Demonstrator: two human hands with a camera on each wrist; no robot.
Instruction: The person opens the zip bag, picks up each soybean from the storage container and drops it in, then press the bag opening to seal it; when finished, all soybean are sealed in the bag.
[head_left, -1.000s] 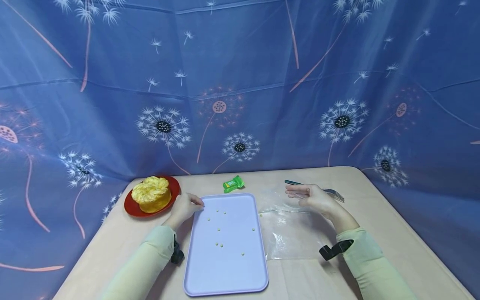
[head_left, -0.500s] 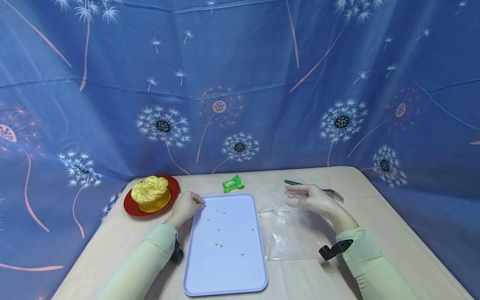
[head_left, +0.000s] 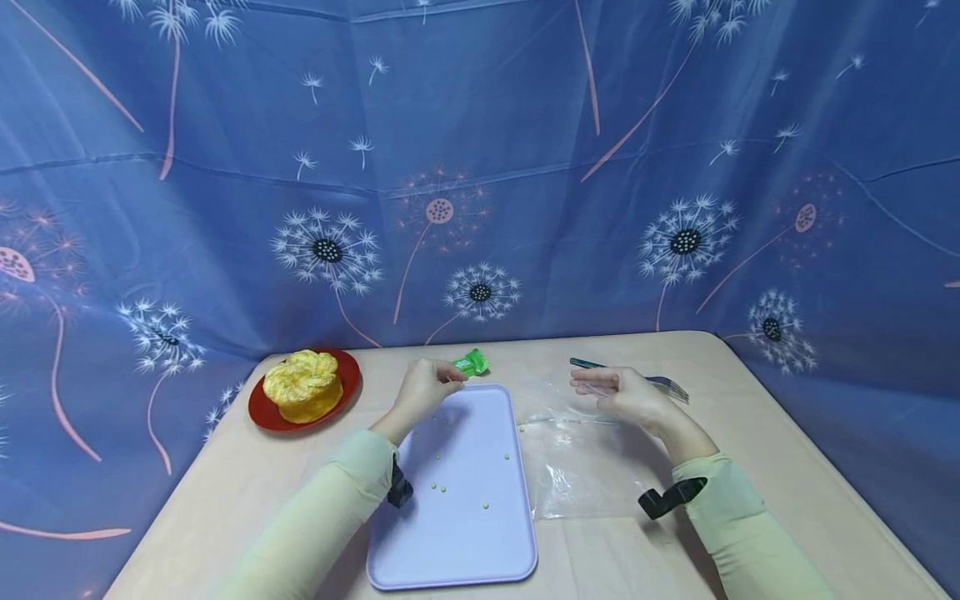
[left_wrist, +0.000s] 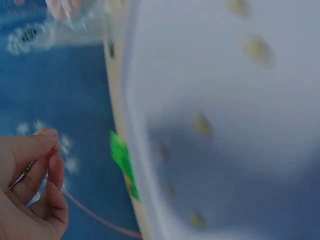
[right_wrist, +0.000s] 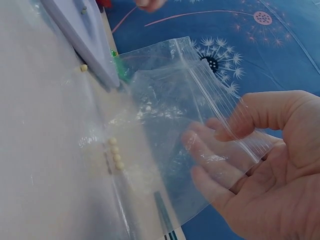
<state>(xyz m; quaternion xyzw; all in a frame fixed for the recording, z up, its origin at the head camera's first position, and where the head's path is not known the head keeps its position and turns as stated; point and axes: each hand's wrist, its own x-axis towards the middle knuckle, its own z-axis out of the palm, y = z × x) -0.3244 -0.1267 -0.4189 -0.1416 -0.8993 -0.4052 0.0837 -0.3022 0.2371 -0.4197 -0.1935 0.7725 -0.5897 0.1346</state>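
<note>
In the head view my left hand (head_left: pixel 423 387) is raised over the far left corner of the lavender tray (head_left: pixel 457 542). Its thumb and fingertips pinch a small yellow bean (left_wrist: pixel 57 145), mostly hidden by the fingers. Several similar beans (head_left: pixel 443 489) lie scattered on the tray. To the tray's right, my right hand (head_left: pixel 637 404) holds the zip strip end of a clear plastic zip bag (head_left: pixel 577 479), thumb on one side and fingers behind the film. A short row of beans (right_wrist: pixel 116 155) shows through the bag in the right wrist view.
A green wrapped packet (head_left: pixel 472 362) lies beyond the tray. A fork (head_left: pixel 671 387) is partly behind my right hand. At the far left, a red plate (head_left: pixel 258 417) carries a yellow cake (head_left: pixel 307 400). One loose bean (head_left: pixel 522 429) sits by the tray's right edge.
My left hand has lifted from the tray's far left corner and moved right, now overlapping part of the green packet in view. The right hand and bag stay in place.
</note>
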